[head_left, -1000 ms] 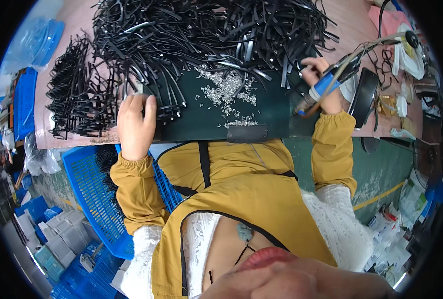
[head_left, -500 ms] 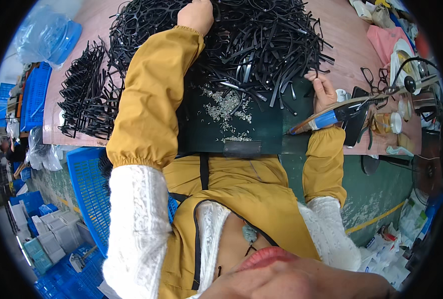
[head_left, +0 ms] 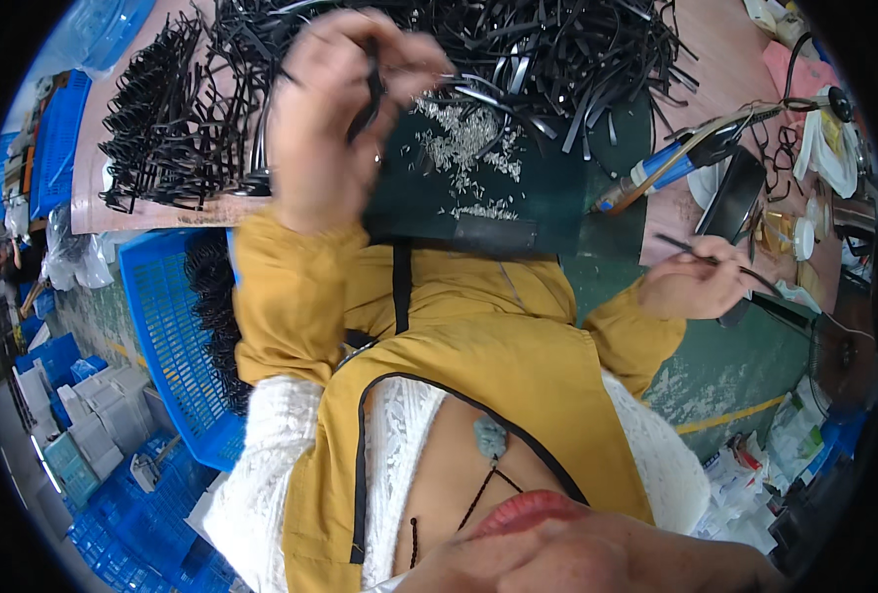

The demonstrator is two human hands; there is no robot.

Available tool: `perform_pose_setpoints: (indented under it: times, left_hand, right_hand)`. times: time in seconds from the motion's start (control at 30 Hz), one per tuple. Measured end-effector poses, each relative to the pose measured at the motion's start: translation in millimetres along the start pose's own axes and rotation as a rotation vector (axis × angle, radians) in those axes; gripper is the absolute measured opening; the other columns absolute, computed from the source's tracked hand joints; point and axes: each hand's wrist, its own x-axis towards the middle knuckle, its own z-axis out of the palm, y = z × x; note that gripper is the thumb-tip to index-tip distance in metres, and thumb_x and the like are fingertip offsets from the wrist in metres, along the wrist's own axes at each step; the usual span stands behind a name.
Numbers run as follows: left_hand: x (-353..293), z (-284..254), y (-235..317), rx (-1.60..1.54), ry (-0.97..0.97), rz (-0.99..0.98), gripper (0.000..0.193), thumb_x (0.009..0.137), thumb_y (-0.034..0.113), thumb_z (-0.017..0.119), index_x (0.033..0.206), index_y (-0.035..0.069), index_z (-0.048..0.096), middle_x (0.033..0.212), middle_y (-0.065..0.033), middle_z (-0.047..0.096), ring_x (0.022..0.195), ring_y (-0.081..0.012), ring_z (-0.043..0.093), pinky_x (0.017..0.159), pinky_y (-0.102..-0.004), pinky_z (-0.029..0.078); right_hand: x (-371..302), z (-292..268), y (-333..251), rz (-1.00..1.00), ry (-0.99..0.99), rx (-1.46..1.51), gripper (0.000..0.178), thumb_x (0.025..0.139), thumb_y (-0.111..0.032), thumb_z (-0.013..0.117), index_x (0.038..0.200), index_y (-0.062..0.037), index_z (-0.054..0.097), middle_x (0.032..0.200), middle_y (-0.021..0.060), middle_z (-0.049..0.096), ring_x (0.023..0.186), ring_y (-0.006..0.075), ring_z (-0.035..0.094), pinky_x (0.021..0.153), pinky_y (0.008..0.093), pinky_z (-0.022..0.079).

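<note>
My left hand (head_left: 322,133), blurred by motion, is raised over the left part of the dark green mat (head_left: 409,203). Its curled fingers hold a black eyeglass frame piece (head_left: 372,94), partly hidden by the hand. Lower right, past the mat's front edge, my right hand (head_left: 701,285) pinches a slim, curved black glasses temple (head_left: 678,244). A big tangled heap of black temples and frames (head_left: 577,64) covers the back of the table. Many tiny silvery metal pieces (head_left: 468,143) lie scattered on the mat in front of it.
Rows of black frames (head_left: 167,138) stand at the left. A blue-handled tool with a hose (head_left: 651,173), a dark phone-like slab (head_left: 730,203), loose glasses (head_left: 783,163) and a jar (head_left: 793,237) are at the right. A blue basket (head_left: 167,346) sits below the table's left edge.
My left hand has come back from the heap toward me, with a frame piece in it. My right hand has moved from beside the heap down and right, holding a temple. The view has shifted slightly.
</note>
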Motion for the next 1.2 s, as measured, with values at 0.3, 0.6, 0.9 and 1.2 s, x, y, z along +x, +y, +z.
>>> perform_pose_setpoints:
  times: [0.3, 0.6, 0.9, 1.2]
  left_hand:
    - [-138.2, -10.3, -129.0, 0.146, 0.108, 0.147, 0.045, 0.101, -0.001, 0.046, 0.143, -0.002, 0.03, 0.106, -0.0158, 0.061, 0.098, -0.0244, 0.066, 0.095, -0.041, 0.054]
    - [-196.8, -43.8, -133.1, 0.259, -0.095, 0.079, 0.068, 0.083, -0.004, 0.082, 0.136, 0.004, 0.041, 0.131, -0.0197, 0.059, 0.132, -0.0368, 0.057, 0.108, -0.0465, 0.049]
    - [-192.5, -36.4, -142.7, 0.514, 0.002, 0.244, 0.06, 0.07, 0.016, 0.096, 0.118, 0.003, 0.061, 0.1, -0.0159, 0.073, 0.104, -0.0352, 0.074, 0.087, -0.041, 0.062]
    - [-164.9, -20.8, -102.4, 0.12, 0.267, -0.127, 0.041, 0.091, -0.005, 0.068, 0.125, -0.004, 0.045, 0.112, -0.0185, 0.067, 0.102, -0.0248, 0.072, 0.092, -0.0365, 0.061]
  right_hand:
    - [-96.3, -12.6, 9.5, 0.606, -0.855, -0.185, 0.007, 0.096, 0.007, 0.063, 0.102, 0.0091, 0.061, 0.103, 0.0087, 0.067, 0.091, 0.0122, 0.068, 0.079, 0.0265, 0.059]
    - [-114.3, -3.9, 9.1, 0.723, -0.921, -0.237, 0.013, 0.097, 0.001, 0.067, 0.107, 0.0073, 0.064, 0.1, 0.0105, 0.069, 0.084, 0.0137, 0.07, 0.075, 0.0269, 0.06]
    - [-115.2, -0.7, 6.9, 0.57, -0.957, -0.339, 0.006, 0.095, 0.003, 0.068, 0.1, 0.0061, 0.066, 0.097, 0.0095, 0.07, 0.073, 0.0124, 0.069, 0.064, 0.0241, 0.057]
    - [-100.0, -3.7, 0.7, 0.448, -1.384, -0.489, 0.029, 0.088, 0.011, 0.066, 0.116, 0.0052, 0.068, 0.103, 0.0094, 0.061, 0.095, 0.017, 0.067, 0.081, 0.0271, 0.054]
